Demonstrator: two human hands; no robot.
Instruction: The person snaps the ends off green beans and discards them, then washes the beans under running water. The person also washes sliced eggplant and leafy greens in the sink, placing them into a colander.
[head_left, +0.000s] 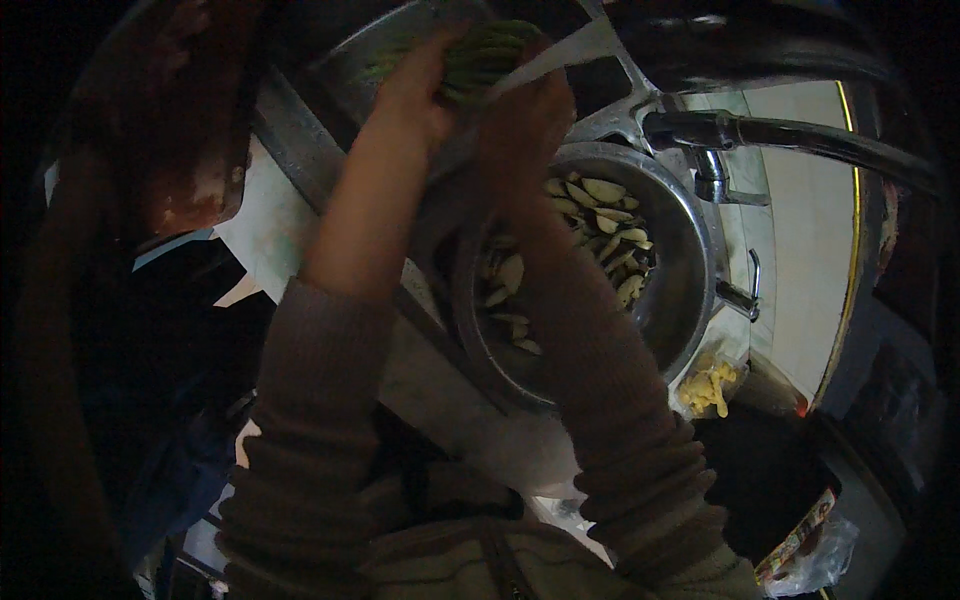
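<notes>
A bundle of green stalk-like vegetables lies between my two hands, over a metal sink basin at the top of the view. My left hand is closed around the bundle's left part, and its fingers are partly hidden. At the bundle's right end is my right hand, dark and blurred, so its hold on the stalks is unclear. Below my right hand and forearm stands a large round metal bowl with pale sliced pieces of vegetable in it.
A chrome faucet reaches over the counter at the right. Beside the bowl's lower right lies a clear bag with yellow pieces. A reddish-brown board-like object is at the left. Crumpled clear plastic is at the lower right.
</notes>
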